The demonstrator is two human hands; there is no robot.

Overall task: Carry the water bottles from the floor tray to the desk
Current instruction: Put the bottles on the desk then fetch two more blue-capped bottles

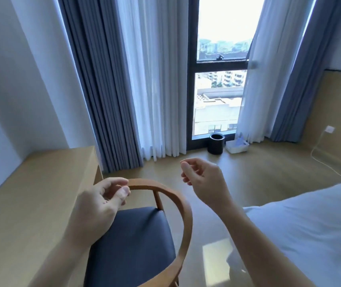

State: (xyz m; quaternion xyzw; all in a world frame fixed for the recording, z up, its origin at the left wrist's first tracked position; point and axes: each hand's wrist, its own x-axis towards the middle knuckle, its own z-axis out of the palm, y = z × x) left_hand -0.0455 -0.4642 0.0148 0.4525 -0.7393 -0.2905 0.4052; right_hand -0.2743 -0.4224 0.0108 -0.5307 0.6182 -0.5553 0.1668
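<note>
The white tray (235,150) sits on the floor by the window, well beyond the right hand's (203,181) fingers. It holds bluish bottles (241,141), count unclear. A black bin (217,144) stands just beside it. The 2 hands are loosely curled, holding nothing. The left hand (101,204) hovers over the chair (183,206); the desk (30,193) lies left of its fingers.

at six o'clock we see a chair (136,241) with a dark blue seat and a curved wooden back rail (183,206). at twelve stands a tall dark-framed window (219,90), flanked by white sheer curtains (155,79) and grey-blue drapes (95,79). a black round bin (216,143) sits on the floor (258,172) just below the glass. at four lies a white bed (314,224); at three, a wall socket (329,129) with a white cable (327,165) trailing down.
</note>
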